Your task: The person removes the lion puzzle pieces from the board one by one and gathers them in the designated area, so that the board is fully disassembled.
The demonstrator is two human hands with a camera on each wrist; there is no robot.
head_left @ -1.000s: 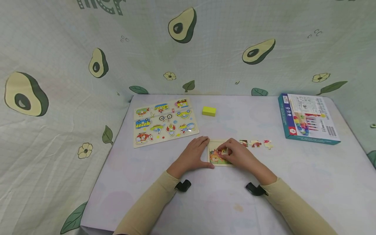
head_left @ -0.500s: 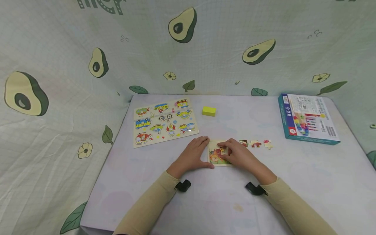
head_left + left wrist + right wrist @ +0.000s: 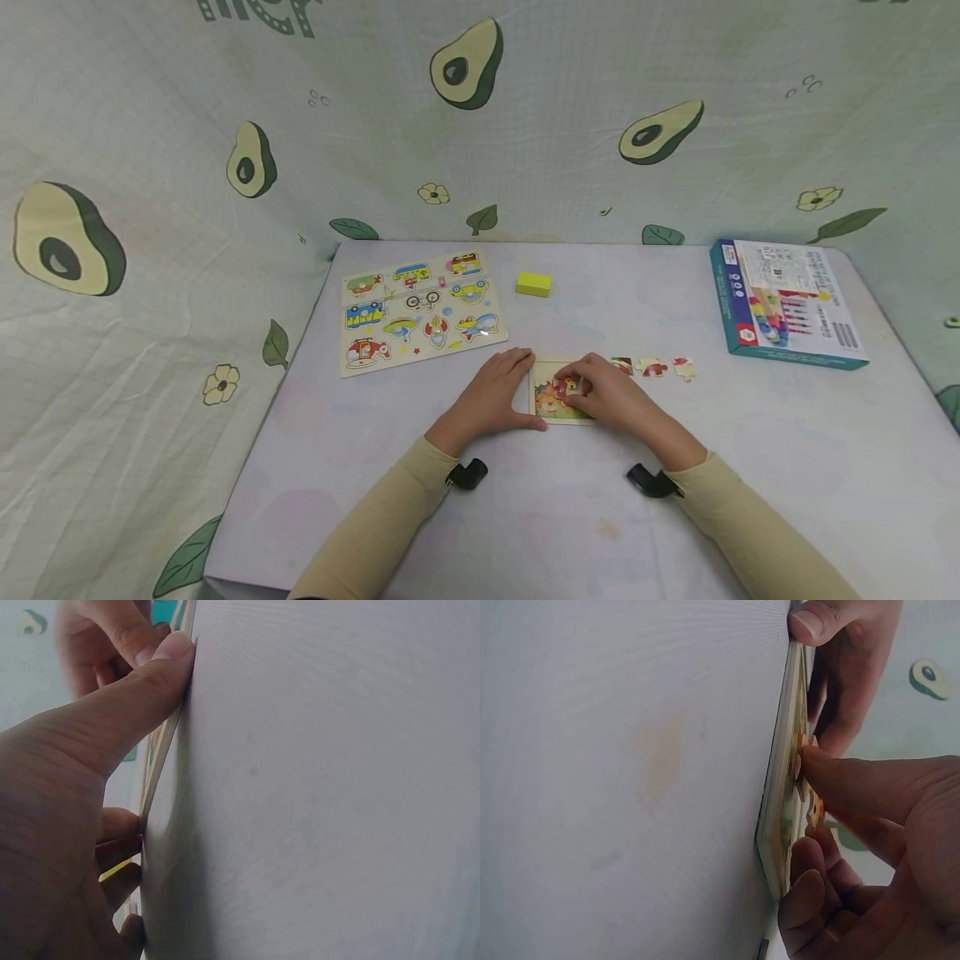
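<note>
The tray [image 3: 548, 370] lies flat, thin and pale-rimmed; its bright animal picture shows towards seven o'clock, bare wood towards eleven; a small orange piece [image 3: 815, 814] is held tilted near its middle, partly hidden; between two and three o'clock, three loose pieces [image 3: 652, 367], mostly reddish and cream, lie in a row.

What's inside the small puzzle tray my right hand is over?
In the puzzle tray, colourful pieces lie in the lower part; the upper left shows pale bare base. Your right hand covers the upper right, so what's there can't be seen.
</note>
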